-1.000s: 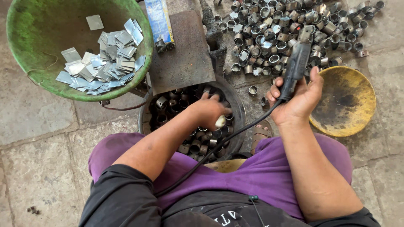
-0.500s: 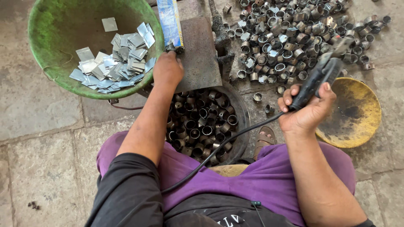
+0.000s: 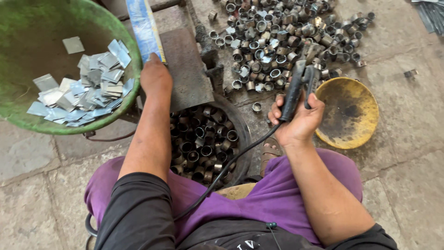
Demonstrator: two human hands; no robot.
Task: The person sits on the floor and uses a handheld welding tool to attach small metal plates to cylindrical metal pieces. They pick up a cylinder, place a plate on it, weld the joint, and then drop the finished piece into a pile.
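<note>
Cable trails from the black tool (image 3: pixel 296 92) clenched in the right hand (image 3: pixel 296 122), above the floor (image 3: pixel 407 185) beside the yellow dish (image 3: pixel 347 111). Left hand (image 3: pixel 155 78) lies knuckles-up at the green basin (image 3: pixel 27 32) rim holding metal squares (image 3: pixel 83 95); its grip cannot be told. Dark rings (image 3: pixel 203 143) fill the round tub below.

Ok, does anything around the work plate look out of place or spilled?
Nothing is damaged. Metal rings lie scattered loose over the stone floor rather than in a container, and one metal square sits apart from the pile in the green basin.
</note>
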